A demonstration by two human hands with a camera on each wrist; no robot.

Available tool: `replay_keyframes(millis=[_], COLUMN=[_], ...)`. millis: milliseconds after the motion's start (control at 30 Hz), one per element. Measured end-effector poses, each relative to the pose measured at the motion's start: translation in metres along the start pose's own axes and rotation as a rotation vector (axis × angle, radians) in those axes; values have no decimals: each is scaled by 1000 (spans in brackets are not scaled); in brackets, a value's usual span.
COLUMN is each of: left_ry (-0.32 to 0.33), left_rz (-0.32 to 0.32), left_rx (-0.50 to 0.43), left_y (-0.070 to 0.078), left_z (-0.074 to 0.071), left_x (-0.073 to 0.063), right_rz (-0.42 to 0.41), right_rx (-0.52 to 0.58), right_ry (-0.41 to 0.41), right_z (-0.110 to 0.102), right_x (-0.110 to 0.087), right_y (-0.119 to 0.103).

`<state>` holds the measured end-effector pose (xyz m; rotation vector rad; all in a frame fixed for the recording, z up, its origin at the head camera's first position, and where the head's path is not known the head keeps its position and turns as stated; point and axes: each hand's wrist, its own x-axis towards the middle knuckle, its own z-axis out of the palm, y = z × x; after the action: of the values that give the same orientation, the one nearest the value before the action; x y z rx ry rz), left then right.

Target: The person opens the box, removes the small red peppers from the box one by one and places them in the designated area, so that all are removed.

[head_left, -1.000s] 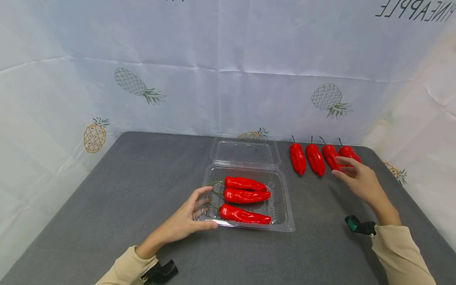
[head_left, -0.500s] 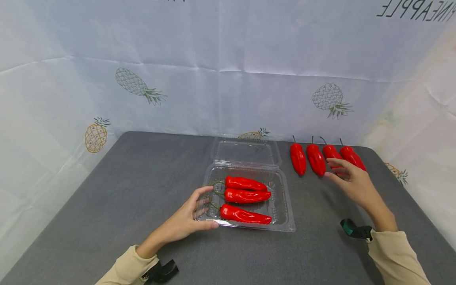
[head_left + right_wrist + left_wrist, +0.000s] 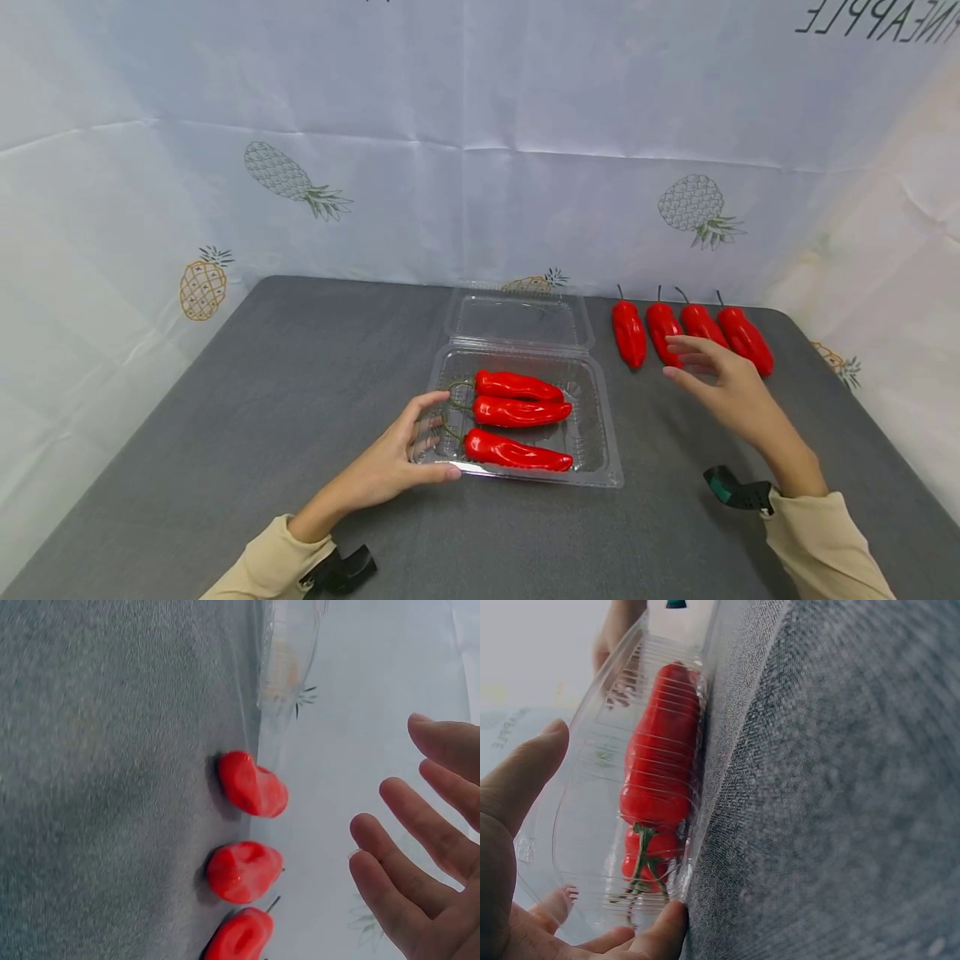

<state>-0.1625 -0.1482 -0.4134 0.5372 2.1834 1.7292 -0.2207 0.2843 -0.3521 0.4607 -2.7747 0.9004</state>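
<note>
My left hand point(image 3: 386, 462) holds the left front corner of an open clear plastic container point(image 3: 606, 433), thumb at the front edge and curved fingers along the left side. Three red chili peppers point(image 3: 517, 451) lie sideways in the container, green stems to the left. To its right, several more red chili peppers point(image 3: 628, 335) lie in a row on the table, stems pointing away. My right hand point(image 3: 727, 387) hovers in front of this row with fingers spread, partly covering the second pepper point(image 3: 660, 321). The right wrist view shows nothing between its fingers point(image 3: 405, 817) and thumb.
The container's transparent lid point(image 3: 521, 321) lies folded back toward the rear edge of the grey table point(image 3: 315, 375). A white cloth point(image 3: 465, 200) printed with pineapples hangs behind the table. Each wrist wears a black device point(image 3: 738, 490).
My right hand has moved left along the pepper row, from the rightmost peppers to before the second one, uncovering the rightmost. My left hand, the container and the peppers stay put.
</note>
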Motion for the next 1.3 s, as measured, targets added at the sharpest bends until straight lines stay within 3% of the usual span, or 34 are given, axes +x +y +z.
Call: replay_keyframes(millis=[967, 1300], left_ry=[-4, -4], left_rz=[10, 2], left_rx=[12, 19], left_y=[0, 0], left_z=[0, 0], left_x=[-1, -1], right_rz=[-193, -207], right_rx=[-47, -14], right_ry=[2, -41], right_z=[26, 35], right_x=[-5, -7], right_y=[-45, -61])
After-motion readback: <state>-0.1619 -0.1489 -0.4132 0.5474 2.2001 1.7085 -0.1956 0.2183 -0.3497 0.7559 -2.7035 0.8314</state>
